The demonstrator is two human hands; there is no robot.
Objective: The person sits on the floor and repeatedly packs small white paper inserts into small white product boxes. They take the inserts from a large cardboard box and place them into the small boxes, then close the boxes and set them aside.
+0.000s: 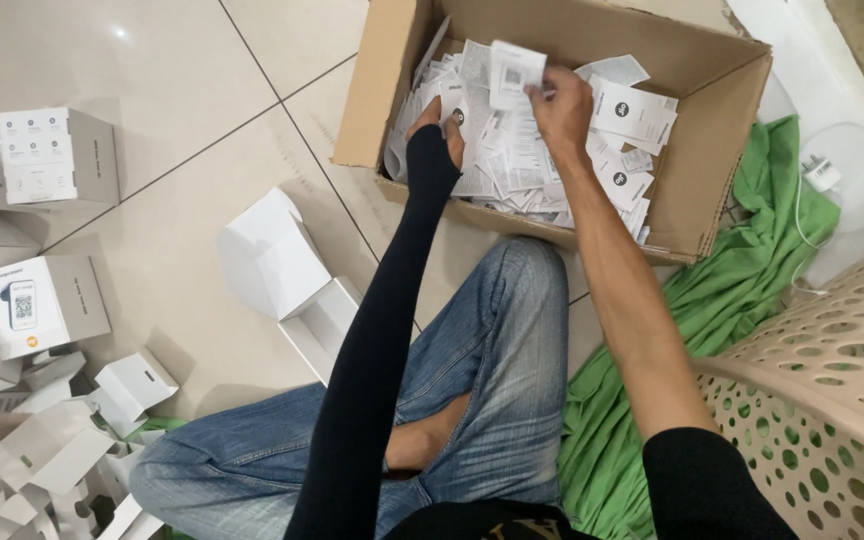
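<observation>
Denim fills the bottom of my view: crossed legs in blue jeans (472,400) on the pale tiled floor (152,60). To my right a beige perforated plastic basket (832,390) stands against a crumpled green cloth (712,300), which runs up along the side of the box. To my left lie small white cartons, several opened and flattened (52,450), a few whole ones (42,305) further off, and one open white carton (277,255) just beside my knee.

Both my arms reach forward into the brown cardboard box (712,140), which sits on the floor just past my knee with its flaps up. My left arm wears a black sleeve that covers the wrist; the left hand (444,125) rests among the loose white paper leaflets (522,165) heaped in the box, fingers curled on one small slip, though I cannot tell how firmly it grips. My right hand (560,100), bare-armed, is pinched closed on the edge of a folded white leaflet (514,72), lifted a little above the heap near the middle of the box.

Beyond the box's right wall, a white charger plug (820,172) with its thin cable lies on a white surface.
</observation>
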